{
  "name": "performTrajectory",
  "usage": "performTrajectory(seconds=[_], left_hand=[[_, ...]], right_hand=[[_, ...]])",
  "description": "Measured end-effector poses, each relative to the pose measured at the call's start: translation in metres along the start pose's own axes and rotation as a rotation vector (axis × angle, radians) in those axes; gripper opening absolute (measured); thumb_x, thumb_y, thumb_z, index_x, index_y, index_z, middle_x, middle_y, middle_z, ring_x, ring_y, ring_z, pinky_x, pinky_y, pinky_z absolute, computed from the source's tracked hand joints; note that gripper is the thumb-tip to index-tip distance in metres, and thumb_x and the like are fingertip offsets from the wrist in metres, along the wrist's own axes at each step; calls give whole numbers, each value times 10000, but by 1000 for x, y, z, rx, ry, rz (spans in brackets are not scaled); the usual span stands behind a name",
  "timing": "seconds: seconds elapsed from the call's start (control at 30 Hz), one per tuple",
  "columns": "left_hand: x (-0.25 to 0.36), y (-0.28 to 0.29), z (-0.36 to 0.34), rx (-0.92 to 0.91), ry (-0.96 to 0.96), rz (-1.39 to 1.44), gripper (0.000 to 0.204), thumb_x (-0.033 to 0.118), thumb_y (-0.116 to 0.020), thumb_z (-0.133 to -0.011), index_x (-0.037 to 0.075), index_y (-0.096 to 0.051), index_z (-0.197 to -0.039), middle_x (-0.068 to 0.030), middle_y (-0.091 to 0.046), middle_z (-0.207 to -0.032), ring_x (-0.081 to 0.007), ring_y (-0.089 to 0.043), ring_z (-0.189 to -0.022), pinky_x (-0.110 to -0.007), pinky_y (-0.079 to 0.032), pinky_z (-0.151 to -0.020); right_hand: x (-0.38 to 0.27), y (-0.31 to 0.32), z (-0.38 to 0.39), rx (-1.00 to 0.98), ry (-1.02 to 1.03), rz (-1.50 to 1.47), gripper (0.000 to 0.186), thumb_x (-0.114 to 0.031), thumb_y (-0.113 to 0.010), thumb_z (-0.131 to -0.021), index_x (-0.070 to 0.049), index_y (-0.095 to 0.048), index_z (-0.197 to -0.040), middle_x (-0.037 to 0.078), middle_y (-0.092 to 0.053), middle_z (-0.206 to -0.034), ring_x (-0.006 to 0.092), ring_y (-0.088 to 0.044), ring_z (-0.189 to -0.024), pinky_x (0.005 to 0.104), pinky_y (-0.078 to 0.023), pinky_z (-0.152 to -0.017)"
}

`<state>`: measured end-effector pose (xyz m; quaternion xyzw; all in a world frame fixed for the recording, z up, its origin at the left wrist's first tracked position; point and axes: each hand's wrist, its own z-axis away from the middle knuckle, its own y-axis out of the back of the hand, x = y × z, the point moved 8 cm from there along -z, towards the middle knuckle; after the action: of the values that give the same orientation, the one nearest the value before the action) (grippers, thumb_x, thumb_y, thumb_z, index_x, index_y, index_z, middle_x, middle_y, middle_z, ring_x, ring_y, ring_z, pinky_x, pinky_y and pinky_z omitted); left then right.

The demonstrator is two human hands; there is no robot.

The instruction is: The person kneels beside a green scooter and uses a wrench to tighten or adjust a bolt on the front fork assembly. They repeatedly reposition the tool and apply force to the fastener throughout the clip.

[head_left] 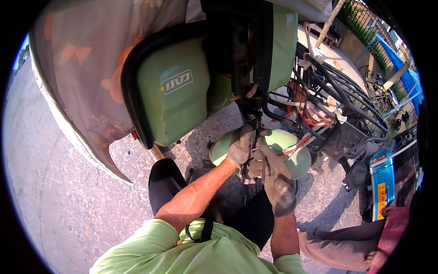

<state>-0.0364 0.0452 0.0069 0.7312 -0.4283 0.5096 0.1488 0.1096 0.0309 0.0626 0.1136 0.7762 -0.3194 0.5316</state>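
Observation:
In front of me is a green vehicle with a black-edged body panel and a rounded light green front fender. Both my hands wear grey-brown work gloves and meet at the dark steering column, just above the fender. My left hand is closed against the column's lower end; whatever its fingers grip is hidden. Close beside it, my right hand has its fingers curled around a thin dark rod, which points upward along the column. The rod's ends and the part it touches cannot be made out.
Black cables and hoses hang in a tangle to the right, with a red-and-white strip among them. A grey patterned cover drapes over the left side. Another person's leg and a blue vehicle are at the lower right.

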Motion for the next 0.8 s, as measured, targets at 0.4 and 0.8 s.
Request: performTrajectory(seconds=[0.4, 0.8], left_hand=[[-41, 2, 8, -13, 255, 8, 656, 593, -310, -1019, 42, -649, -1126, -97, -687, -1011, -193, -631, -894, -339, -491, -869], [-59, 9, 16, 21, 409, -102, 693, 616, -317, -1009, 3, -612, -1142, -156, -661, -1031, -243, -603, -915, -364, -479, -853]], right_hand=[[-9, 32, -49, 445, 167, 284, 291, -32, -614, -929, 69, -569, -1198, 58, -638, -738, 72, -567, -600, 212, -420, -503], [11, 53, -67, 610, 247, 399, 271, -82, -612, -883, 61, -645, -1111, 40, -611, -723, 57, -507, -559, 240, -421, -497]])
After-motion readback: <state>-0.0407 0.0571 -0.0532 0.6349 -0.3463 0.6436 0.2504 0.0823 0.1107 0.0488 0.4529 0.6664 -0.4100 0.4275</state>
